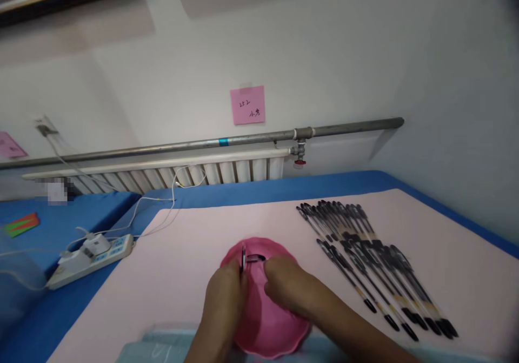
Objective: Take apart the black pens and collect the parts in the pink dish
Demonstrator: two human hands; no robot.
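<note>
Where my left hand (223,297) closes over the left side of the pink dish (278,333), its grip is narrow, around a slim dark pen (243,260). That pen's long axis runs away from me, past my fingertips; how far it tilts upward I can't tell. Just right of it, a short clear-and-dark piece (256,258) lies crosswise to it, bridging the gap between my hands, its dark end at my right hand (286,283). Those right fingers are curled tight, but their tips are hidden, so I can't tell whether they pinch the piece. Further right on the pink-covered surface (182,255) are the pens in a far row (340,219) and a nearer row (385,276), their long axes slanting from far left to near right. My right hand is the closer one to both rows.
</note>
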